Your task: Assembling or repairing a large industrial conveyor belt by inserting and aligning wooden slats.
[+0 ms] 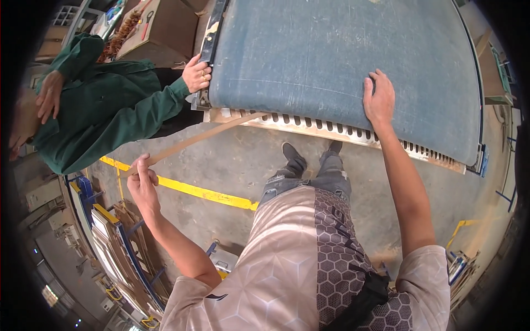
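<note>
My left hand grips one end of a long thin wooden strip, out to the left above the floor. From there the strip slants up and right, its far end meeting the front edge of a wide blue-grey conveyor belt. On the right part of that belt rests my right hand, empty, thumb set apart from the fingers. Below the belt's rounded end runs a pale slotted rail.
At the belt's left corner stands a person in a green shirt, one hand on the frame. A yellow floor line crosses the concrete. Stacked boards lean in a blue rack at lower left. A brown box sits at upper left.
</note>
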### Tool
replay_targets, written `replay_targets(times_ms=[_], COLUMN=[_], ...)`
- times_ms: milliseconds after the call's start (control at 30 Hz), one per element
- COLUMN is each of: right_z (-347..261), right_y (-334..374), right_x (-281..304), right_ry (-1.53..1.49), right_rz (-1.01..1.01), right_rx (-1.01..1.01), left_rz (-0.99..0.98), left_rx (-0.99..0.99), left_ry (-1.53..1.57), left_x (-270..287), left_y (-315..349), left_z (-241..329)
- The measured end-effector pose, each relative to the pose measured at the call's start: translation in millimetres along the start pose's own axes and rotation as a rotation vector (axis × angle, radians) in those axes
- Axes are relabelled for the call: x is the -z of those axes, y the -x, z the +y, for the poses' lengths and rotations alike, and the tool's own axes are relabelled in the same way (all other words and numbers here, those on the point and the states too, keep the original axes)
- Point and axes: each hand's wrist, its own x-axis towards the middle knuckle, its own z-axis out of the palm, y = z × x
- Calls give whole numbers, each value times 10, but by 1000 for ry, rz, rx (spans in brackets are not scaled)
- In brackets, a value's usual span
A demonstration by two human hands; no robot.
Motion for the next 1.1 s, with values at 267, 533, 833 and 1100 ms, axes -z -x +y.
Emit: replay_targets(times_ms=[267, 533, 833, 1100], right_z=[-37, -95, -109, -101], right_y=[14, 16, -8, 27], right_x=[35, 74, 98, 78], right_ry=[-3, 0, 14, 17], right_rz=[-15, 18, -1, -2], right_rx=[-14, 41, 46, 52], left_rz=[112, 199, 184, -82], left_rx=[-38, 5, -151, -442], left_ry=[17, -22, -146, -357], left_x=[414, 645, 418, -193], left_y=[227, 318, 424, 340], left_z=[111, -90, 471, 1232])
